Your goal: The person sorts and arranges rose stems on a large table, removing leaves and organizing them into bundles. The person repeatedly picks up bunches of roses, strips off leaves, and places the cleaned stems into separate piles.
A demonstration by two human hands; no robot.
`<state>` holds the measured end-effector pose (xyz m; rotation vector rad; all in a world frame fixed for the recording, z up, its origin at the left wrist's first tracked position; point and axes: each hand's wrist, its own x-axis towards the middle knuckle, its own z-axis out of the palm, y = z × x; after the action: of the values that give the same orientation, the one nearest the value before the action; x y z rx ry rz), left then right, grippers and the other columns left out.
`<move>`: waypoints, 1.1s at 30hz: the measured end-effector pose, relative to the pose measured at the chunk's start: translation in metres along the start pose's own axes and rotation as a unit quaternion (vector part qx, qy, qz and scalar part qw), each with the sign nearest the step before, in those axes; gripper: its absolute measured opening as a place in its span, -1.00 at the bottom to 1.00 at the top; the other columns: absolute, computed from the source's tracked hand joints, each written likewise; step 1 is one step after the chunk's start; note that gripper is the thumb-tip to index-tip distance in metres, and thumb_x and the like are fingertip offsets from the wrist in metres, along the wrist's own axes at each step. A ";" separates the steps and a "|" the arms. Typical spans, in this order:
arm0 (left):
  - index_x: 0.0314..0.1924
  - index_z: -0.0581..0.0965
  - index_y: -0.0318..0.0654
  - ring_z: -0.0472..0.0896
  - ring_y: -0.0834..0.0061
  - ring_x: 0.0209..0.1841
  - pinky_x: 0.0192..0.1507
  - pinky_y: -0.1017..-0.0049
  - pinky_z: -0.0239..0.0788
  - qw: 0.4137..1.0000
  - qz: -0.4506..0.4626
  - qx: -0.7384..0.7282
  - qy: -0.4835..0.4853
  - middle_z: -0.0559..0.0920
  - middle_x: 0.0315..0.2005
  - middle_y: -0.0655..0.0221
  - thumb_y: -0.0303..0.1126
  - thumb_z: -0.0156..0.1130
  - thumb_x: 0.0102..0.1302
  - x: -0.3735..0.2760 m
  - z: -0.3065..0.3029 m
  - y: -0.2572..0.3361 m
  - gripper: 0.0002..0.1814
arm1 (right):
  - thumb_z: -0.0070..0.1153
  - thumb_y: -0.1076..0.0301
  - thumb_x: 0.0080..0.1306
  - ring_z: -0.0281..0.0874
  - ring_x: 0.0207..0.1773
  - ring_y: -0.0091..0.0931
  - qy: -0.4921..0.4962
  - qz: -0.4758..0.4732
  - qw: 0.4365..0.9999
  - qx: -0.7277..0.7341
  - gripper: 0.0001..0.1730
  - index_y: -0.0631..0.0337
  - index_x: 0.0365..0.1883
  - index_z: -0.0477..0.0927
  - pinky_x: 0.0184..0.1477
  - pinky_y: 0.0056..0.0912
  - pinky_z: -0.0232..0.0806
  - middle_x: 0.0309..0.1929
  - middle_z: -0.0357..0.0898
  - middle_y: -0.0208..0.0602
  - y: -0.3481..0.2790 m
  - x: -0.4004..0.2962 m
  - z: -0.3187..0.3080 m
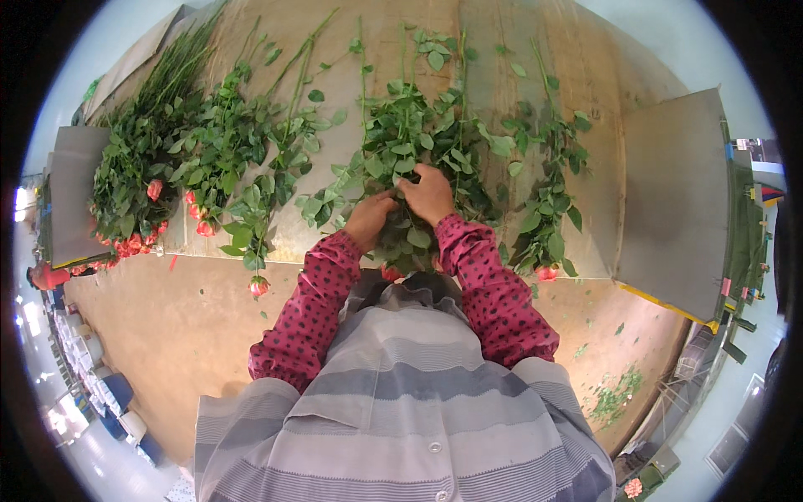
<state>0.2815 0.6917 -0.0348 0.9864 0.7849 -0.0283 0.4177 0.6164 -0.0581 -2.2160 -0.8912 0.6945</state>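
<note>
Long leafy rose stems [401, 122] lie across the table before me, their pinkish-red blooms [392, 272] toward my body. My left hand [371, 219] is at the foliage of this middle group, fingers bent among the leaves. Just beside it, slightly farther up, my right hand [429, 193] has thumb and forefinger close together on the leaves or a stem. The leaves hide exactly what the fingertips hold. Left of my hands lie a few roses [259, 287] and another small group [219, 144]. To the right is a further small group of roses [555, 207].
A large rose bundle [135, 169] lies at the table's [301, 245] left end. Grey upright panels stand at left [78, 188] and right [677, 201]. Leaf scraps [615, 395] litter the floor at lower right. Part of another person [47, 276] shows at far left.
</note>
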 end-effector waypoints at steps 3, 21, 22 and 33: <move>0.07 0.44 -0.34 0.58 0.43 -0.20 -0.18 0.41 0.47 0.987 -0.065 -0.147 0.027 0.56 -0.17 0.29 -0.41 0.00 0.27 -0.006 0.003 0.009 -0.63 | 0.11 0.29 0.11 0.48 -0.28 -0.24 -0.062 0.070 0.977 0.192 -0.65 0.37 -0.21 0.53 -0.19 -0.28 0.29 -0.30 0.57 -0.03 -0.016 -0.002 -0.027; 0.00 0.46 -0.32 0.56 0.36 -0.29 -0.27 0.42 0.38 0.983 0.090 0.087 0.132 0.59 -0.26 0.31 -0.33 -0.01 0.31 0.024 0.002 -0.016 -0.68 | -0.23 0.45 0.36 0.30 0.07 -0.41 0.366 -0.015 0.844 0.392 -0.63 0.29 0.13 0.20 0.01 -0.42 0.22 0.10 0.25 -0.18 0.032 -0.150 -0.171; -0.01 0.48 -0.32 0.56 0.37 -0.30 -0.26 0.42 0.37 0.972 0.119 0.137 0.147 0.59 -0.26 0.33 -0.33 -0.01 0.31 0.031 -0.003 -0.029 -0.68 | -0.25 0.44 0.39 0.26 0.17 -0.40 0.382 -0.022 0.860 0.338 -0.56 0.29 0.24 0.13 0.11 -0.42 0.20 0.22 0.20 -0.14 0.060 -0.185 -0.162; -0.05 0.49 -0.39 0.55 0.05 -0.37 -0.23 0.24 0.41 0.951 0.087 0.284 0.088 0.57 -0.41 -0.01 -0.27 -0.04 0.26 0.041 0.009 -0.032 -0.62 | -0.06 0.11 0.23 0.46 -0.33 -0.17 0.001 0.038 0.925 -0.377 -0.70 0.15 -0.28 0.54 -0.31 -0.15 0.34 -0.43 0.51 -0.12 0.242 -0.496 0.040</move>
<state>0.3055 0.6794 -0.0799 1.6215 0.8704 -0.0144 0.1761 0.1262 -0.1451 -2.9323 -1.2208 0.4119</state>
